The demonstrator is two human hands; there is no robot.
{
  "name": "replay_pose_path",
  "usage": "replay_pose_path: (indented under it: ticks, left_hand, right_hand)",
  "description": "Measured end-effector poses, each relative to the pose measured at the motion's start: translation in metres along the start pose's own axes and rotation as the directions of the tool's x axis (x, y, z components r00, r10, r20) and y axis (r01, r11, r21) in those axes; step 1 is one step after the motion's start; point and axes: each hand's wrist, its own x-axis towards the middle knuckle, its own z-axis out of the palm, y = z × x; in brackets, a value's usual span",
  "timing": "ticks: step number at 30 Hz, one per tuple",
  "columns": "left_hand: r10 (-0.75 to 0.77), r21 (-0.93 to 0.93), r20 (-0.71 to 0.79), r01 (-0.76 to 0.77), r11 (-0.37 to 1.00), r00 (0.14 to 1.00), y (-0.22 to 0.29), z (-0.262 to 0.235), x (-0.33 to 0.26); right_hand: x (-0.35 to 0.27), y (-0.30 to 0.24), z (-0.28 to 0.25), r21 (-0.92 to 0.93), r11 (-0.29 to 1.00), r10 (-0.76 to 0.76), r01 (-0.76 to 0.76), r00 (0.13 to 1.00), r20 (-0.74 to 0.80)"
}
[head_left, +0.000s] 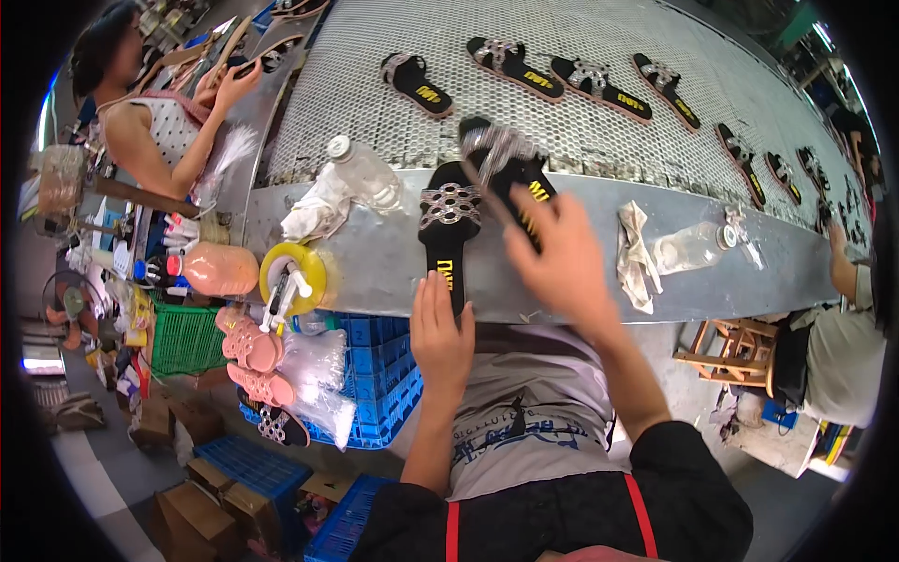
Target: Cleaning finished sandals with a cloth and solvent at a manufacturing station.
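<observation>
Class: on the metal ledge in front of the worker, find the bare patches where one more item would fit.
Bare metal ledge lies between the yellow tub and the black sandal, and between the right hand and the rag. It is crowded around both sandals and the hands.

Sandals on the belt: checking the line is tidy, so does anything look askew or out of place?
Nothing damaged or spilled. A clear bottle lies on its side by a crumpled rag on the metal ledge.

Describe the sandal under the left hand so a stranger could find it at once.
Start at the grey metal ledge in front of the mesh belt. The black sandal lies lengthwise there, heel under the left hand. Unlike the sandals on the belt, it sits off the mesh, its studded strap facing up.
</observation>
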Motion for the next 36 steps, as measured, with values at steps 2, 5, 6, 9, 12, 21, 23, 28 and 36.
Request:
replay_pose_path:
  ticks: [2, 5, 6, 9, 12, 21, 23, 28, 36]
  left_hand:
    - [0.006, -0.001, 0.034, -0.006, 1.0, 0.999, 0.002, -0.009, -0.002]
    - [-0.052, -0.128, 0.06, 0.06, 0.99, 0.997, 0.0, -0.015, -0.001]
    - [-0.034, -0.133, 0.074, 0.044, 0.99, 0.997, 0.0, -0.016, 0.0]
    - [-0.025, -0.111, 0.074, 0.033, 0.993, 0.997, 0.004, -0.013, 0.0]
    - [0.005, -0.056, 0.102, 0.001, 0.998, 0.995, 0.006, -0.012, -0.004]
    - [0.108, 0.053, 0.055, -0.111, 0.992, 0.993, 0.005, 0.001, -0.01]
    - [0.116, 0.045, 0.061, -0.119, 0.992, 0.991, 0.009, 0.002, -0.007]
    - [0.124, 0.029, 0.06, -0.126, 0.992, 0.99, 0.007, -0.001, -0.01]
    - [0.286, 0.04, 0.029, -0.287, 0.957, 0.958, 0.045, 0.0, -0.017]
  right_hand:
    - [-0.045, -0.014, 0.012, -0.115, 0.993, -0.018, 0.023, 0.999, 0.041]
    - [-0.073, -0.017, 0.045, -0.157, 0.987, -0.031, 0.044, 0.996, 0.085]
    - [-0.077, -0.019, 0.049, -0.14, 0.988, -0.052, 0.064, 0.995, 0.086]
    - [-0.076, -0.014, 0.048, -0.167, 0.979, -0.109, 0.116, 0.993, 0.049]
    - [-0.079, -0.003, 0.048, -0.162, 0.979, -0.13, 0.12, 0.99, -0.052]
    - [-0.104, 0.002, 0.031, -0.244, 0.968, -0.085, 0.062, 0.993, -0.083]
    - [-0.1, 0.009, 0.03, -0.26, 0.963, -0.09, 0.065, 0.992, -0.085]
    - [-0.107, 0.022, -0.024, -0.195, 0.98, -0.073, 0.039, 0.983, -0.17]
    - [-0.102, 0.062, -0.042, -0.224, 0.972, 0.02, -0.068, 0.977, -0.212]
